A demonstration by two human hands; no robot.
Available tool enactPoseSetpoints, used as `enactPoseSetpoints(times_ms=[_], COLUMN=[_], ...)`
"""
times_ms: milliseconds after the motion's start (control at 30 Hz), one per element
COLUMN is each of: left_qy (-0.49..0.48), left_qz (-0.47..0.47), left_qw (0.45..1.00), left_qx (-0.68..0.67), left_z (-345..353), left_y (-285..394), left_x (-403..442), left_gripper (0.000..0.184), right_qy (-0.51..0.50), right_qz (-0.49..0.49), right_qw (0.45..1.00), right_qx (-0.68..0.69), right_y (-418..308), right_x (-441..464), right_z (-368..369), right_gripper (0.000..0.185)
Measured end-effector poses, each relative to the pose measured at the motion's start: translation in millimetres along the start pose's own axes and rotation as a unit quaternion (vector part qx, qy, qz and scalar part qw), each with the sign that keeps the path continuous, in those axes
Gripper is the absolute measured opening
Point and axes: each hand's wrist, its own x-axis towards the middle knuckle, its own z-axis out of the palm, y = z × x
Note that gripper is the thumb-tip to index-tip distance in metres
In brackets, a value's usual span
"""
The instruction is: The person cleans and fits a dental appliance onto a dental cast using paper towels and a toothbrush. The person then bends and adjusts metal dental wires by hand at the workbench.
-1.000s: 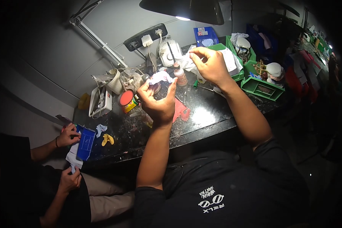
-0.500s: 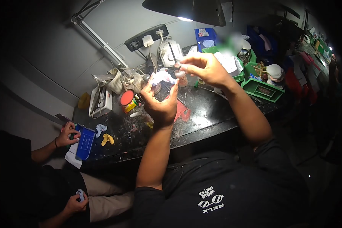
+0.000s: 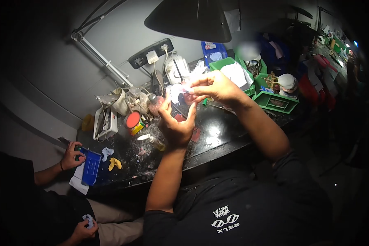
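My left hand (image 3: 177, 130) holds up a whitish, arch-shaped dental cast (image 3: 176, 93) between thumb and fingers, under the lamp. My right hand (image 3: 215, 88) meets the cast's right side, its thumb and fingertips pinched together. Glare hides whatever is between those fingertips. Behind the cast, a thin dark stick (image 3: 178, 70) stands upright in front of a white container (image 3: 177, 65). A small pinkish bottle beneath the right fingers is mostly covered. Left of my left fingers is a dark-capped jar (image 3: 153, 99).
A black lamp shade (image 3: 188, 20) hangs low over the hands. Green trays (image 3: 276, 100) stand at right. A red-topped tin (image 3: 133, 119) and a pump bottle (image 3: 153, 141) are at left. A co-worker's hand (image 3: 73, 156) rests by a blue tray (image 3: 91, 166); the other hand (image 3: 85, 229) holds a cast.
My right hand has moved left and down from beside the bottle to the cast's edge. The cast has tilted in my left hand. The whole view has shifted slightly.
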Motion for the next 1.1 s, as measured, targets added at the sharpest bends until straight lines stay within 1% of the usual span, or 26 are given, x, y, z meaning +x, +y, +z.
enactPoseSetpoints(times_ms=[67, 100, 133, 167, 200, 267, 333, 367, 400, 467, 500, 533, 567, 600, 633, 667, 733, 767, 800, 867, 900, 967, 1000, 1033, 1067, 1100], left_qy=[-0.021, -0.037, -0.034, -0.032, -0.029, -0.015, -0.006, 0.001, 0.0, 0.006, 0.002, -0.003, -0.002, 0.003, -0.001, -0.004, -0.006, -0.007, -0.01, -0.017, -0.008, -0.009, 0.006, 0.02, 0.031, 0.04], left_qz=[0.025, 0.015, 0.014, 0.038, 0.061, 0.07, 0.055, 0.051, 0.051, 0.051, 0.046, 0.042, 0.048, 0.046, 0.048, 0.051, 0.054, 0.06, 0.065, 0.063, 0.053, 0.036, 0.028, 0.021, -0.004, -0.021], left_qw=[0.999, 0.999, 0.999, 0.999, 0.998, 0.997, 0.998, 0.999, 0.999, 0.999, 0.999, 0.999, 0.999, 0.999, 0.999, 0.999, 0.999, 0.998, 0.998, 0.998, 0.998, 0.999, 0.999, 1.0, 0.999, 0.999], left_qx=[-0.008, -0.017, -0.024, -0.01, 0.005, 0.018, 0.004, 0.001, 0.004, 0.01, 0.003, -0.004, -0.002, 0.0, -0.001, -0.001, 0.0, -0.001, -0.003, -0.024, -0.029, -0.032, -0.015, 0.001, -0.005, -0.018], left_z=[3, 3, 3, 2, 0, -2, -3, -3, -3, -4, -3, -2, -2, -2, -3, -4, -10, -10, -10, -10, -7, -7, -8, -9, -11, -11], left_y=[6, 10, 11, 12, 13, 10, 9, 9, 10, 8, 7, 6, 5, 5, 4, 4, 13, 12, 12, 14, 11, 5, 3, 3, 5, 6], left_x=[2, 3, 4, 6, 6, 6, 5, 5, 5, 5, 3, 2, 3, 3, 3, 4, 8, 8, 8, 9, 8, 2, 3, 5, 5, 6], left_gripper=[0.078, 0.085, 0.085, 0.086, 0.087, 0.088, 0.086, 0.086, 0.085, 0.084, 0.084, 0.084, 0.083, 0.083, 0.083, 0.082, 0.081, 0.081, 0.081, 0.076, 0.073, 0.07, 0.069, 0.067, 0.061, 0.054], right_qy=[0.028, 0.061, 0.092, 0.104, 0.142, 0.206, 0.224, 0.237, 0.28, 0.327, 0.321, 0.33, 0.333, 0.329, 0.286, 0.232, 0.214, 0.2, 0.161, 0.108, 0.103, 0.046, 0.047, 0.061, 0.076, 0.1], right_qz=[-0.005, -0.022, -0.037, -0.06, -0.082, -0.062, -0.059, -0.065, -0.088, -0.075, -0.076, -0.004, 0.068, 0.065, 0.001, -0.066, 0.032, 0.025, 0.038, 0.101, 0.1, 0.136, 0.138, 0.12, 0.103, 0.09], right_qw=[0.999, 0.998, 0.995, 0.988, 0.98, 0.959, 0.951, 0.945, 0.931, 0.897, 0.898, 0.852, 0.788, 0.788, 0.684, 0.552, 0.635, 0.656, 0.648, 0.68, 0.68, 0.679, 0.682, 0.67, 0.658, 0.624], right_qx=[-0.013, -0.02, -0.029, -0.098, -0.112, -0.187, -0.205, -0.214, -0.22, -0.288, -0.291, -0.406, -0.513, -0.516, -0.671, -0.798, -0.741, -0.728, -0.743, -0.718, -0.719, -0.72, -0.716, -0.73, -0.743, -0.769], right_y=[-6, -10, -15, -23, -27, -42, -50, -49, -44, -42, -39, -35, -27, -16, -5, 1, 8, 12, 12, -2, -4, 0, -2, -5, -8, -12], right_x=[-1, -1, -1, -4, 0, 11, 29, 44, 60, 89, 109, 129, 145, 155, 164, 173, 181, 183, 181, 174, 178, 176, 176, 175, 172, 172], right_z=[-13, -20, -27, -36, -44, -62, -83, -98, -110, -123, -135, -149, -161, -172, -185, -191, -188, -190, -184, -163, -161, -160, -157, -155, -154, -153], right_gripper=[0.025, 0.025, 0.025, 0.025, 0.026, 0.025, 0.02, 0.015, 0.008, 0.011, 0.011, 0.009, 0.016, 0.016, 0.017, 0.018, 0.016, 0.018, 0.025, 0.03, 0.03, 0.034, 0.034, 0.031, 0.029, 0.033])
